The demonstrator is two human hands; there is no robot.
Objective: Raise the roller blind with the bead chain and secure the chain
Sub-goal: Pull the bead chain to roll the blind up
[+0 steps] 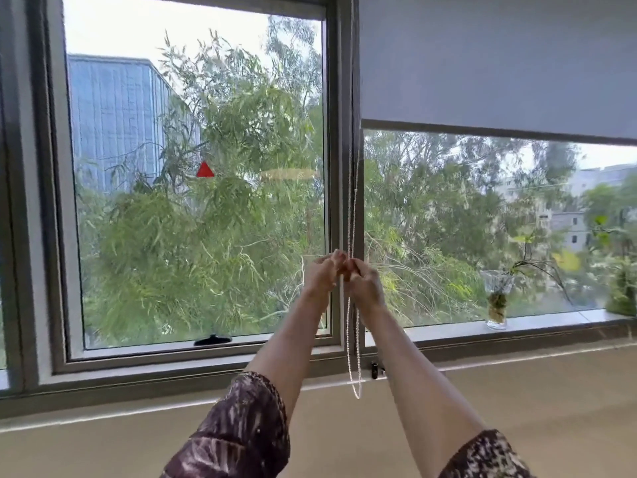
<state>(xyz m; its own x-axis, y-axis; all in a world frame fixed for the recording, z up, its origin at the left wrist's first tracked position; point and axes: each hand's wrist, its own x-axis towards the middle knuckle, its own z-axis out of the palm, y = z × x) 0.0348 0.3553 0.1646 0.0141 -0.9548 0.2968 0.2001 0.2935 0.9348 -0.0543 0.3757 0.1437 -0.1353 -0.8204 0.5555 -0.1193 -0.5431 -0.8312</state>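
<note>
Head camera: a grey roller blind [496, 60] is seen drawn partway up the right-hand pane, its white bead chain [354, 343] hanging doubled along the window frame [339, 132]. Left hand [322, 274] and right hand [363, 282] are raised together, both closed on the chain.

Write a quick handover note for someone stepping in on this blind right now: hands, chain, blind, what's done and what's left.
Left hand and right hand: both raised together, closed on the bead chain by the window frame.
Chain loop hangs free below the hands, its bottom near a small black clip on the sill.
Roller blind: partly raised, lower pane uncovered.
Left: finish raising, then secure the chain.
</note>
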